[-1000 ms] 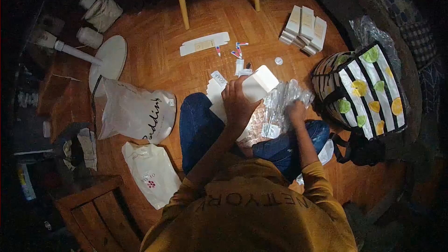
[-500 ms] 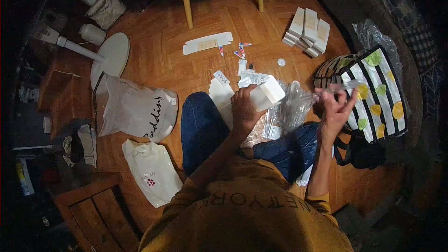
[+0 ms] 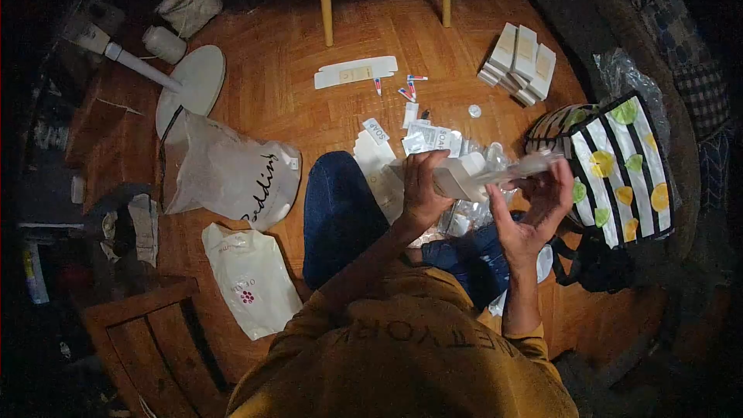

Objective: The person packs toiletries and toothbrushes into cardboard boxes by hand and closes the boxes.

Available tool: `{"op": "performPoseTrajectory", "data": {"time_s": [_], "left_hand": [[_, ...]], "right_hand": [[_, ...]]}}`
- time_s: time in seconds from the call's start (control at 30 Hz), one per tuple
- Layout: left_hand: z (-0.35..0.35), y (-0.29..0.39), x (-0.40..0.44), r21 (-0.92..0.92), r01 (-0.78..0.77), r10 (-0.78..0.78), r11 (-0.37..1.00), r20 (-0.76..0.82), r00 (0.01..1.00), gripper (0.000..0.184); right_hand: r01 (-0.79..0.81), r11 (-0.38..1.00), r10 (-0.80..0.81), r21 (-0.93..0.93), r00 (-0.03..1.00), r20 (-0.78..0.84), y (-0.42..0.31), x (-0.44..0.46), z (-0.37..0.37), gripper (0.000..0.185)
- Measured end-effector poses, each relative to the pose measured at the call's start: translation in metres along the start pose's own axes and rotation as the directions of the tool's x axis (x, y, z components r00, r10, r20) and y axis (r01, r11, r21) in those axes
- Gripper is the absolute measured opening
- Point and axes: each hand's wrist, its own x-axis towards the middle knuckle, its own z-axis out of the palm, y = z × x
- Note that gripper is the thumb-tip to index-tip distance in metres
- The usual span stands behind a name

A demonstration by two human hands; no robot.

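My left hand (image 3: 426, 192) is closed around a small white carton (image 3: 457, 175), held above my lap. Between the thumb and fingers of my right hand (image 3: 534, 220) is a clear plastic packet (image 3: 534, 164), blurred by motion, close to the carton's right end. What the packet contains I cannot make out. Below the hands lie more clear plastic packets (image 3: 462, 218). Just beyond the carton are small sachets (image 3: 422, 139), a white soap packet (image 3: 375, 131) and a flattened white carton (image 3: 377, 161).
Several stacked cartons (image 3: 520, 62) sit at the back right, near a fruit-print striped bag (image 3: 619, 170). An unfolded carton (image 3: 356, 72) and small toothpaste tubes (image 3: 409, 90) lie ahead. At left are a bedding bag (image 3: 240, 174), a white plastic bag (image 3: 251, 282) and a round stand base (image 3: 193, 89).
My right hand has moved left with the clear plastic packet, bringing it up to the carton's end. The carton in my left hand has tilted and shifted slightly right.
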Motion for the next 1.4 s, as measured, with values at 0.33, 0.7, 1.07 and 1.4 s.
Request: {"op": "performPoseTrajectory", "data": {"time_s": [0.33,0.7,1.07,1.4], "left_hand": [[-0.01,0.0,-0.001,-0.045,-0.074,0.073,0.996,-0.04,0.997,0.077],[0.003,-0.019,-0.001,-0.285,0.044,-0.101,0.957,-0.188,0.977,0.064],[-0.008,-0.053,-0.002,-0.067,0.058,-0.069,0.996,-0.177,0.982,0.067],[-0.001,-0.07,0.002,0.019,0.203,-0.203,0.979,0.007,0.979,0.08]], "right_hand": [[0.179,0.984,-0.17,-0.024,0.965,0.2,-0.012,0.015,-0.007,0.022],[0.328,0.909,-0.234,-0.257,0.913,0.335,0.018,-0.032,0.024,0.027],[0.106,0.828,-0.003,-0.55,0.983,0.185,0.326,0.018,0.081,0.028],[-0.562,0.78,0.625,-0.277,0.729,0.279,0.361,-0.027,0.085,0.018]]}}
